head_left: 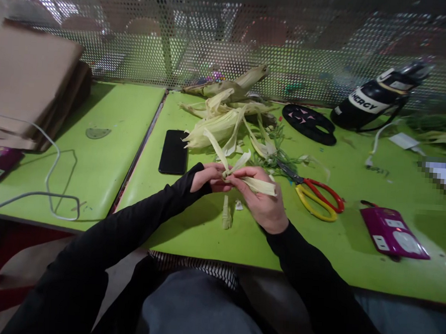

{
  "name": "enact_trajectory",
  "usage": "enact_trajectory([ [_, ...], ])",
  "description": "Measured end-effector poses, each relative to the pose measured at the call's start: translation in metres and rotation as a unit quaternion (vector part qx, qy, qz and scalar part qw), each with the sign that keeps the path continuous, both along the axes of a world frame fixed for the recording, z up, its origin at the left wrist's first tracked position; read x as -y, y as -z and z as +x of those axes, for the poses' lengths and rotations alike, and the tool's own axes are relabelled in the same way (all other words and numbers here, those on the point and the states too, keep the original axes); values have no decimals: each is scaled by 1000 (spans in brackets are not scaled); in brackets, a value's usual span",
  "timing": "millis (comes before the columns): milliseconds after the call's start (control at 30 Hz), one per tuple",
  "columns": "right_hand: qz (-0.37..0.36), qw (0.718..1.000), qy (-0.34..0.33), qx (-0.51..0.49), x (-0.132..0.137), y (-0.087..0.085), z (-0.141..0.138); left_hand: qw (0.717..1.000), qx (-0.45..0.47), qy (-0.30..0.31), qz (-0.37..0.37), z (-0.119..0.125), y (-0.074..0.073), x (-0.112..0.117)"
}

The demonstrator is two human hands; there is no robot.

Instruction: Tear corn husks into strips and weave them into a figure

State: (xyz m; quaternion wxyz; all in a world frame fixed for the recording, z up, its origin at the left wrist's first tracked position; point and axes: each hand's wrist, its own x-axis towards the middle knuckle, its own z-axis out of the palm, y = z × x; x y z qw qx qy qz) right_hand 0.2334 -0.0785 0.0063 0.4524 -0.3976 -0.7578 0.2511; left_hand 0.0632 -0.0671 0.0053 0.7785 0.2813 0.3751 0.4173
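Pale corn husk strips are pinched between my two hands above the green table. They meet in a small crossing or knot, with loose ends sticking up and out to the right. My left hand grips the husk from the left, fingers closed. From the right, my right hand pinches it between thumb and fingers. Just beyond lies a pile of corn husks. One short husk piece rests on the table below my hands. Scissors with red and yellow handles lie to the right, their blades by green shreds.
A black phone lies left of the husks. Behind are a black palette-shaped plate and a tilted black bottle, before a perforated metal screen. A purple power socket sits right; brown cardboard and a white cable left.
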Motion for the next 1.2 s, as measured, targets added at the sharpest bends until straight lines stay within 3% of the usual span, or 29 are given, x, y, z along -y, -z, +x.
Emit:
enact_trajectory([
  [300,-10,998,62,-13,1,-4,0,997,-63,7,45,-2,-6,7],
  [433,-89,993,80,-6,-3,-3,1,995,-70,13,64,-4,-3,5],
  [567,-227,970,-4,-82,-5,3,-2,995,-61,-11,80,-7,4,0],
  [667,-286,953,-96,-36,-2,6,-4,993,-63,-35,89,-9,6,-5],
  [733,-237,963,-97,79,1,7,-4,992,-78,-51,80,-9,3,-8],
  [800,-113,968,-35,223,4,8,-2,990,-100,-70,64,-8,-4,-9],
  [900,98,925,68,361,6,9,1,987,-124,-90,50,-6,-13,-7],
  [1000,239,882,113,391,6,6,2,984,-144,-85,59,-4,-17,-6],
  [1100,293,869,131,377,7,1,0,974,-183,-87,95,-6,-14,-6],
  [1200,260,897,115,338,8,1,-4,964,-205,-100,138,-9,-7,-9],
])
